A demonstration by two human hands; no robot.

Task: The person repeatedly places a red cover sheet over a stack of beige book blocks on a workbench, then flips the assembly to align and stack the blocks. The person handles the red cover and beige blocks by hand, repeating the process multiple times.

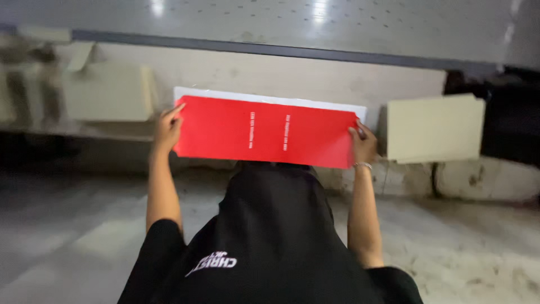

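Grey concrete floor (pixel 84 236) runs to a pale wall, where I count two cream folded card blanks (pixel 434 128). I hold one flat red rectangular card sheet (pixel 264 132) at both short ends, one white sheet (pixel 270 99) showing behind it. My left hand (pixel 167 128) and right hand (pixel 364 143) are each closed on an edge, fingers curled over the sheet, in front of my black shirt (pixel 275 231)

A wide red sheet (pixel 267 132) is held flat in front of the person's black shirt (pixel 270 236). The left hand (pixel 167 130) grips the sheet's left end and the right hand (pixel 363 143) its right end. A white sheet (pixel 270 100) shows just behind the red sheet's upper edge. Cream folders (pixel 434 128) lie right of the red sheet, others (pixel 109 91) to its left.
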